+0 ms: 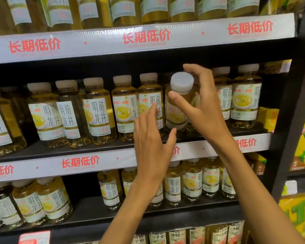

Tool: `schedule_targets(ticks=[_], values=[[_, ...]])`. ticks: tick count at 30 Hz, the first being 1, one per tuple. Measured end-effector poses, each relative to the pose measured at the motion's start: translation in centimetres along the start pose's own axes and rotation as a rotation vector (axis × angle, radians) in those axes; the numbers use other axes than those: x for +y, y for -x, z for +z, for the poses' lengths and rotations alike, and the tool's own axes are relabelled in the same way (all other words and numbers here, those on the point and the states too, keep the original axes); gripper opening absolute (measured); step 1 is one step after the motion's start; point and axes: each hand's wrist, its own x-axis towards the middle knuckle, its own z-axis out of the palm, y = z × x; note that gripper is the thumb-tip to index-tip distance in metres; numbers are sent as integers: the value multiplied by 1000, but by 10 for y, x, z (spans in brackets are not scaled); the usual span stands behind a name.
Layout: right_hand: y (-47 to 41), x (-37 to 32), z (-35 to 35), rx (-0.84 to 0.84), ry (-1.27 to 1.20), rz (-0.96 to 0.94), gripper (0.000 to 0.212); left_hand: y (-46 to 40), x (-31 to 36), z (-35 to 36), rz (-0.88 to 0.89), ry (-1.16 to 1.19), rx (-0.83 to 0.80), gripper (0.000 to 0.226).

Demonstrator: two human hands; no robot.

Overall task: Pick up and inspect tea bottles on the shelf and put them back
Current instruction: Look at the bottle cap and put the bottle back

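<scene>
- While both forearms reach up from the lower edge of the view, the left hand (152, 143) is spread, fingers straight and holding nothing; its fingertips lie in front of the label of a shelved bottle, though contact cannot be told.
- Just right of it, the right hand (199, 104) curls round the neck of the held tea bottle (179, 106), thumb on the near side below the cap, fingers arched over and behind it.
- That bottle is clear plastic filled with pale yellow-gold tea, topped by a wide white screw cap (182, 80), with a white label showing a yellow cup picture; it tilts, cap leaning toward the camera.
- Its base sits at or just above the middle shelf (95, 148), in the gap of the front row; whether it touches the board cannot be told, as the left thumb is just beside its lower part.
- Farther back, the row of matching tea bottles (97, 110) stands upright on either side.
- Beyond, a white price strip (99, 41) with red characters fronts the upper shelf.
</scene>
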Motion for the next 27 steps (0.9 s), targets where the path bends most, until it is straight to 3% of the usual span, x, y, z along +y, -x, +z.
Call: schedule_targets(ticks=[4, 12, 16, 20, 25, 27], values=[[12, -3, 1, -127, -165, 89, 42, 1, -2, 1, 20, 106, -95, 72], [18, -31, -18, 58, -349, 82, 26, 6, 6, -7, 41, 274, -213, 81], [22, -48, -27, 60, -646, 291, 35, 15, 13, -20, -99, 474, -259, 70], [30, -48, -26, -85, -768, 519, 22, 36, 19, -31, -175, 507, -290, 42], [46, -45, -17, -233, -1003, 691, 46, 67, 17, -41, -519, 865, -529, 47], [53, -44, -11, -247, -1127, 752, 43, 78, 15, -46, -635, 943, -619, 51]])
